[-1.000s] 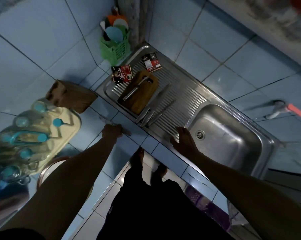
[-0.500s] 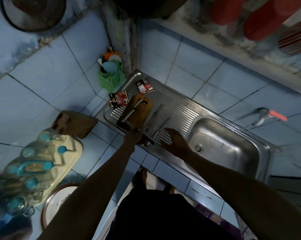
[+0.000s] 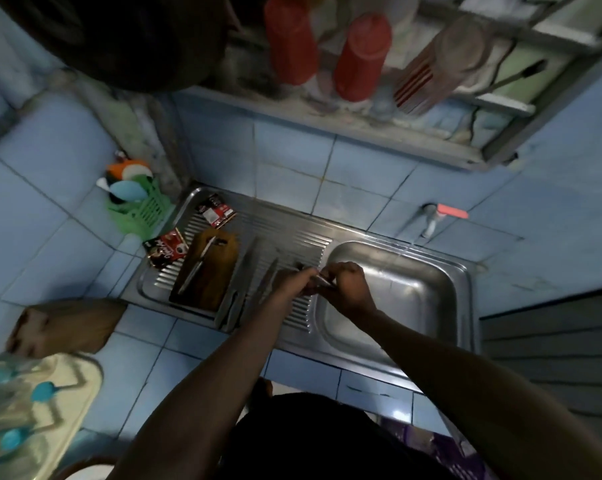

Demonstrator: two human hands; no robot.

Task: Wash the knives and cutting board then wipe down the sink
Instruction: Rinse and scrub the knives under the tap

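My left hand [image 3: 292, 284] and my right hand [image 3: 349, 285] meet above the border between the ribbed drainboard and the sink basin [image 3: 413, 306]. Both curl round a steel knife [image 3: 322, 279] held between them. A brown cutting board [image 3: 212, 275] lies on the drainboard to the left, with another knife [image 3: 197, 266] resting on top of it. Two more knives [image 3: 238, 289] lie on the ribs between the board and my left hand. The picture is blurred, so the exact grip is unclear.
A tap [image 3: 431, 221] with a red handle sticks out of the tiled wall above the basin. Two snack packets [image 3: 167, 252] sit at the drainboard's far left, beside a green basket [image 3: 141, 207]. A wooden knife block [image 3: 67, 323] and a cream tray [image 3: 77, 379] of glasses stand on the left counter.
My left hand has carried a knife from the counter's edge across the drainboard toward the basin. My right hand left the sink's front rim and took hold of that knife too.
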